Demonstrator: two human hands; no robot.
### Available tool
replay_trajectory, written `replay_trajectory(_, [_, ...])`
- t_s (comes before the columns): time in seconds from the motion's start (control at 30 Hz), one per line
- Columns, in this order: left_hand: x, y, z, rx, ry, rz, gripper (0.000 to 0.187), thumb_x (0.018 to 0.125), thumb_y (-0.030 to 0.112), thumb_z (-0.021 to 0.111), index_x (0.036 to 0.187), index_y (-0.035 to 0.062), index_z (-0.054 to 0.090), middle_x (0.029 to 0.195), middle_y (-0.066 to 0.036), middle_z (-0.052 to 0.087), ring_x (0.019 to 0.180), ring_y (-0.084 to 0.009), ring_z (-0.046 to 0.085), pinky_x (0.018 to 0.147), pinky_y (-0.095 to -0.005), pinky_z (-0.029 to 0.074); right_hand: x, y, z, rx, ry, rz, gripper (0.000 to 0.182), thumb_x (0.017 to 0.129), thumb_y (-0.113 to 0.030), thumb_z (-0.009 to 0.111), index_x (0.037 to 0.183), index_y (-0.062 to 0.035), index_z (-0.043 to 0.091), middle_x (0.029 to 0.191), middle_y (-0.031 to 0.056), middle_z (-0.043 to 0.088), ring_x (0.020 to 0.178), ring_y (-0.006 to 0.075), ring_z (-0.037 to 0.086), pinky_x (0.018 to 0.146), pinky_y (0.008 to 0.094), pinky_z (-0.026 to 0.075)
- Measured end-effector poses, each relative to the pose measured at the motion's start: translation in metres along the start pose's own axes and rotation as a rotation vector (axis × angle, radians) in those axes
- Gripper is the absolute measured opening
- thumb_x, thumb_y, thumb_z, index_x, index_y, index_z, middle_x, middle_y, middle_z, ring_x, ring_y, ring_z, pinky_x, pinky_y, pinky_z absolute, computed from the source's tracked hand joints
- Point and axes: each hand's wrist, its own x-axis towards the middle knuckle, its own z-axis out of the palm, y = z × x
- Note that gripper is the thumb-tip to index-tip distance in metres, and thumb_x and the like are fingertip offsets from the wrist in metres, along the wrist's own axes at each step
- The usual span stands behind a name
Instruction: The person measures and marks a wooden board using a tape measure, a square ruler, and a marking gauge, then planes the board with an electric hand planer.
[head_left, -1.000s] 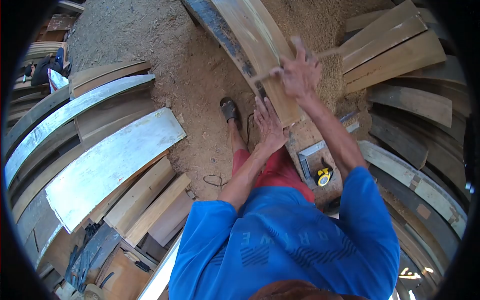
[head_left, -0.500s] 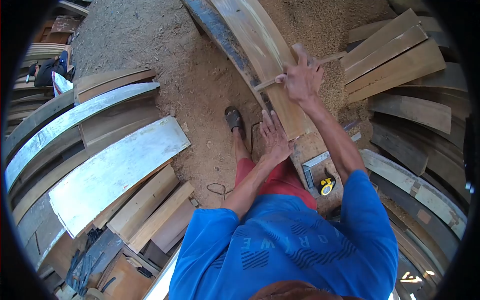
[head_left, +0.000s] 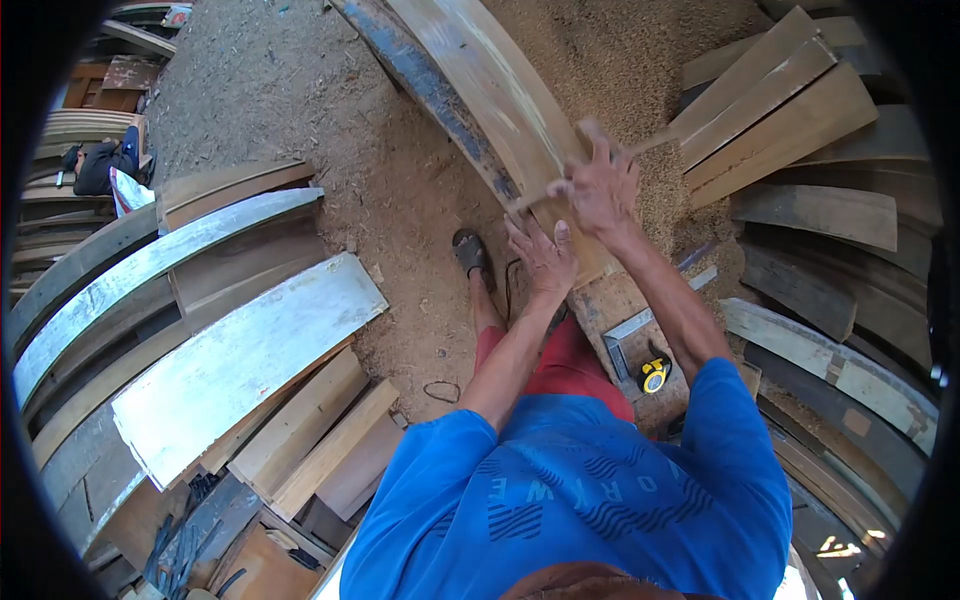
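Note:
A long pale wooden plank lies along a narrow, blue-stained bench in front of me. My right hand is closed around a thin wooden stick, which crosses the plank and juts out past both sides; that hand is slightly blurred. My left hand rests flat on the near part of the plank, fingers stretched out, with its fingertips close to the stick's left end. Below the plank's near end, a metal try square and a yellow tape measure lie on the bench.
Stacked boards fill the left side, a white-painted one on top. More planks and curved boards crowd the right. Sawdust and shavings cover the ground. My sandalled foot stands left of the bench.
My left hand has slid forward along the plank, up close to the stick. The right hand and stick have shifted slightly toward me. The whole view has tilted a little.

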Motion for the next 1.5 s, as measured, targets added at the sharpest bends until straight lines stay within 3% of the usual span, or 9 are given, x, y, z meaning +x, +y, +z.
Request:
replay_trajectory(0.13, [-0.006,0.014,-0.013,-0.063,0.009,-0.007,0.084,0.100,0.046,0.050,0.159,0.0035,0.008,0.153,-0.045,0.008,0.141,-0.0626,0.013,0.116,-0.0654,0.013,0.063,-0.016,0.002,0.005,0.017,-0.003,0.036,0.080,-0.048,0.075,0.100,-0.0185,0.077,0.154,0.0174,0.034,0.129,0.0437,0.041,0.095,0.0566,0.037])
replay_trajectory(0.33, [0.011,0.013,-0.017,-0.004,0.039,0.044,0.077,0.101,0.042,0.048,0.160,0.0071,0.013,0.151,-0.045,0.015,0.138,-0.0616,0.020,0.114,-0.0645,0.018,0.053,-0.018,-0.015,-0.002,-0.054,0.030,0.038,0.080,-0.052,0.073,0.102,-0.0204,0.076,0.152,0.0149,0.037,0.126,0.0460,0.045,0.093,0.0547,0.039])
replay_trajectory(0.5, [0.057,0.026,-0.013,0.094,0.177,-0.037,0.065,0.104,0.033,0.042,0.158,0.0045,0.019,0.145,-0.044,0.028,0.134,-0.0607,0.027,0.112,-0.0637,0.021,0.050,-0.009,-0.002,-0.003,-0.019,-0.034,0.042,0.079,-0.047,0.075,0.109,-0.0184,0.077,0.150,0.0222,0.040,0.133,0.0488,0.038,0.101,0.0603,0.032])
replay_trajectory(0.7, [0.055,0.037,-0.020,0.087,0.178,-0.040,0.064,0.104,0.031,0.041,0.158,0.0056,0.019,0.144,-0.043,0.029,0.130,-0.0607,0.031,0.109,-0.0635,0.024,0.134,-0.031,0.002,-0.028,-0.016,0.005,0.040,0.081,-0.049,0.073,0.109,-0.0210,0.077,0.152,0.0189,0.039,0.127,0.0484,0.042,0.100,0.0610,0.034])
replay_trajectory(0.93, [0.080,0.023,-0.022,0.097,0.173,-0.022,0.061,0.102,0.033,0.044,0.158,0.0134,0.026,0.144,-0.043,0.028,0.129,-0.0602,0.033,0.109,-0.0632,0.026,0.111,-0.024,-0.010,0.020,-0.121,0.010,0.042,0.080,-0.049,0.074,0.111,-0.0206,0.076,0.154,0.0183,0.036,0.125,0.0483,0.042,0.098,0.0578,0.034])
replay_trajectory(1.0, [0.106,0.022,-0.023,0.157,0.192,-0.043,0.060,0.103,0.033,0.043,0.158,0.0144,0.027,0.144,-0.043,0.029,0.128,-0.0602,0.034,0.108,-0.0636,0.027,0.096,-0.020,0.002,-0.013,0.030,-0.009,0.042,0.078,-0.053,0.074,0.102,-0.0178,0.077,0.151,0.0152,0.037,0.126,0.0450,0.042,0.098,0.0570,0.035])
replay_trajectory(1.13, [0.107,0.046,-0.035,0.146,0.196,-0.064,0.060,0.104,0.030,0.040,0.157,0.0061,0.024,0.142,-0.043,0.030,0.127,-0.0587,0.035,0.108,-0.0618,0.026,0.137,-0.031,0.001,0.004,0.056,-0.049,0.042,0.078,-0.054,0.073,0.097,-0.0167,0.077,0.145,0.0132,0.041,0.120,0.0445,0.046,0.094,0.0558,0.038])
replay_trajectory(1.23, [0.101,0.043,-0.038,0.163,0.189,-0.079,0.059,0.105,0.030,0.038,0.157,0.0073,0.024,0.142,-0.043,0.029,0.127,-0.0589,0.035,0.108,-0.0619,0.026,0.199,-0.052,-0.007,-0.044,-0.059,0.008,0.044,0.081,-0.053,0.073,0.111,-0.0207,0.076,0.142,0.0149,0.045,0.119,0.0468,0.047,0.093,0.0556,0.039])
replay_trajectory(1.5, [0.133,0.046,-0.053,0.150,0.091,-0.113,0.057,0.105,0.033,0.038,0.158,0.0136,0.026,0.143,-0.043,0.027,0.128,-0.0589,0.033,0.108,-0.0617,0.026,0.190,-0.044,-0.011,-0.062,-0.075,-0.014,0.045,0.079,-0.053,0.074,0.113,-0.0226,0.076,0.144,0.0149,0.044,0.118,0.0486,0.046,0.095,0.0585,0.038])
